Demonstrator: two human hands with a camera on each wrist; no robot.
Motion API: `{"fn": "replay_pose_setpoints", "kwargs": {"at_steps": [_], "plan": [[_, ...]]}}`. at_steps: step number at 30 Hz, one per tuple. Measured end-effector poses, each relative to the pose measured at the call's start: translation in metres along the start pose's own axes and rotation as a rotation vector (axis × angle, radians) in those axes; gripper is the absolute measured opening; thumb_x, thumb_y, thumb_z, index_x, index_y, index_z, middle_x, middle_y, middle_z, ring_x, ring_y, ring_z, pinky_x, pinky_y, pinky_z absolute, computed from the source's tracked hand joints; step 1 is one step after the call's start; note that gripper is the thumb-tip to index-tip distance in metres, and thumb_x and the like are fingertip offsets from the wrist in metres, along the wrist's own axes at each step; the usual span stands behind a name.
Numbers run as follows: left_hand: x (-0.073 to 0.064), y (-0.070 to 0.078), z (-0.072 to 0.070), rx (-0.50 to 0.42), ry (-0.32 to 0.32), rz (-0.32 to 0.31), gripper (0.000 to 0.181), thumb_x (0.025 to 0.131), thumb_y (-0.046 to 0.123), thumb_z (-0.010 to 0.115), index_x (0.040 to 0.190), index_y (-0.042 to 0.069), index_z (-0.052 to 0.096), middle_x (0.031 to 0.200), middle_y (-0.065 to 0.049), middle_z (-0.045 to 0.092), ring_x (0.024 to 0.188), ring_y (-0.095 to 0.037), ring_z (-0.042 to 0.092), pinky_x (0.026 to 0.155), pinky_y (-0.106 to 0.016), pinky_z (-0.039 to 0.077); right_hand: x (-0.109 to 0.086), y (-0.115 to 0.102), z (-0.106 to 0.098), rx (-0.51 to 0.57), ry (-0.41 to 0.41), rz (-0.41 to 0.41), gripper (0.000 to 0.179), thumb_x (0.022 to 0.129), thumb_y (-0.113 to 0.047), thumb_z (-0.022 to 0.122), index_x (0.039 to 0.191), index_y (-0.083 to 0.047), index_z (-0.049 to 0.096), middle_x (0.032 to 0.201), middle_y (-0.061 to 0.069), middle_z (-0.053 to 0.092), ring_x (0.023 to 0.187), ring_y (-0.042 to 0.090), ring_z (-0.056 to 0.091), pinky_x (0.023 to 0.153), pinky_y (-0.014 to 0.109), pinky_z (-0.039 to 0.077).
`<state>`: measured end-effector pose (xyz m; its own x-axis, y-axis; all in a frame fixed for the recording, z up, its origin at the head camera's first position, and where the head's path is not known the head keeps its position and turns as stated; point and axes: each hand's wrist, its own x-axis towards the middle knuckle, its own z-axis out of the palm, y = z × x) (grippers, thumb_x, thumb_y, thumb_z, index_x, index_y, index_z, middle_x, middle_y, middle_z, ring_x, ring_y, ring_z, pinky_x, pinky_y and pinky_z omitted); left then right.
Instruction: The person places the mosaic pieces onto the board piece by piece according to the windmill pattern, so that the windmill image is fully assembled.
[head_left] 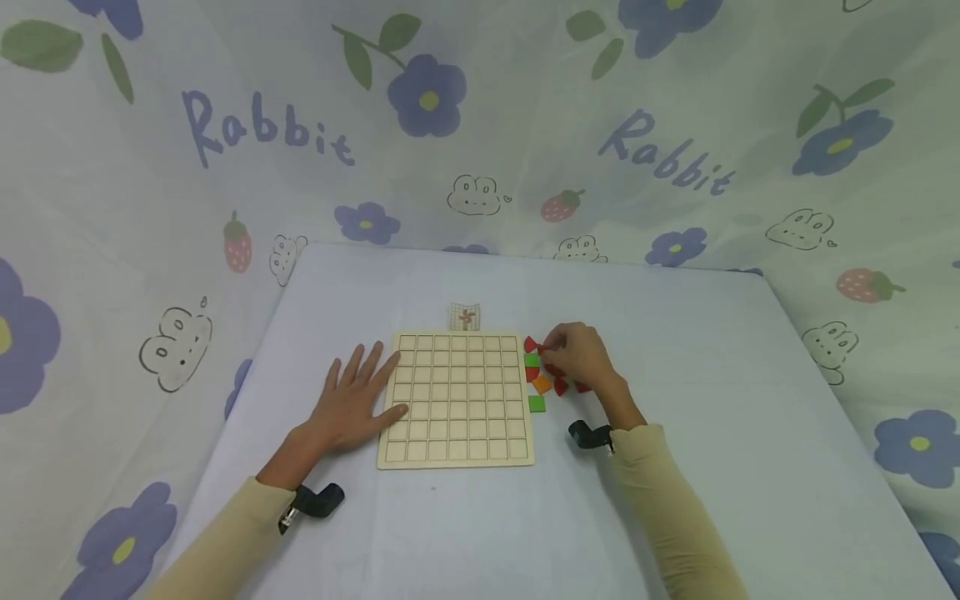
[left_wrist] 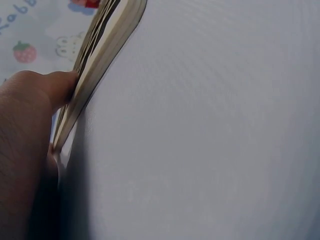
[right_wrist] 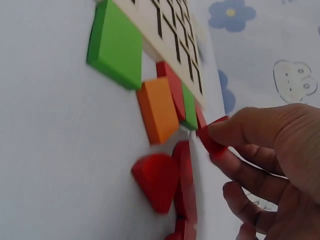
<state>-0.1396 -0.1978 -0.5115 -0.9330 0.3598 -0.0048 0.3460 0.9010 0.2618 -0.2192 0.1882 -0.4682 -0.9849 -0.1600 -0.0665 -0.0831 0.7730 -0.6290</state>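
A wooden grid board (head_left: pixel 461 400) lies flat on the table, its squares bare. My left hand (head_left: pixel 352 404) rests with fingers spread at the board's left edge; in the left wrist view the thumb (left_wrist: pixel 62 89) touches the board's side (left_wrist: pixel 95 70). To the right of the board, my right hand (head_left: pixel 581 354) pinches a small red piece (right_wrist: pixel 214 137) between thumb and fingertips. Close by lie a green square (right_wrist: pixel 117 47), an orange block (right_wrist: pixel 159 110), a red wedge-shaped piece (right_wrist: pixel 157 180) and several other red and green pieces.
A small card (head_left: pixel 465 317) with a red pinwheel-like pattern on a grid lies just behind the board. White cloth covers the table (head_left: pixel 675 350). A printed fabric backdrop (head_left: pixel 510 125) rises behind it and along the sides.
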Motion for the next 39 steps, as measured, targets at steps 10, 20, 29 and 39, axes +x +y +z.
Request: {"fn": "replay_pose_setpoints", "kwargs": {"at_steps": [10,20,29,39], "plan": [[0.0,-0.001,0.003,0.001,0.013,0.002,0.093,0.09,0.072,0.043,0.159,0.015,0.018,0.163,-0.017,0.007,0.147,-0.041,0.0,0.112,-0.063,-0.002,0.013,-0.038,0.028,0.159,-0.058,-0.25,0.019,0.091,-0.004,0.069,0.11,-0.002,0.073,0.104,0.005,0.068,0.091,0.021,0.068,0.076,0.033,0.057],[0.0,0.002,0.004,0.009,0.01,0.004,0.091,0.091,0.07,0.045,0.159,0.016,0.018,0.163,-0.016,0.007,0.147,-0.04,0.0,0.113,-0.062,-0.001,0.028,-0.065,0.061,0.241,-0.093,-0.308,0.014,0.088,-0.006,0.074,0.102,-0.004,0.076,0.098,0.004,0.072,0.086,0.017,0.07,0.074,0.03,0.056],[-0.001,0.004,0.002,0.02,0.017,0.003,0.09,0.091,0.069,0.045,0.158,0.014,0.021,0.163,-0.018,0.009,0.147,-0.041,0.002,0.113,-0.063,0.001,0.028,-0.072,0.076,0.128,-0.131,-0.286,0.008,0.09,-0.01,0.072,0.096,-0.009,0.077,0.092,0.001,0.071,0.08,0.014,0.065,0.071,0.028,0.053],[-0.001,0.002,0.002,0.028,0.023,0.0,0.09,0.091,0.07,0.044,0.158,0.015,0.02,0.163,-0.017,0.009,0.147,-0.041,0.002,0.113,-0.063,0.0,0.025,-0.07,0.083,0.058,-0.115,-0.416,0.01,0.088,-0.01,0.074,0.097,-0.007,0.077,0.085,-0.001,0.063,0.073,0.013,0.058,0.064,0.028,0.05]]}}
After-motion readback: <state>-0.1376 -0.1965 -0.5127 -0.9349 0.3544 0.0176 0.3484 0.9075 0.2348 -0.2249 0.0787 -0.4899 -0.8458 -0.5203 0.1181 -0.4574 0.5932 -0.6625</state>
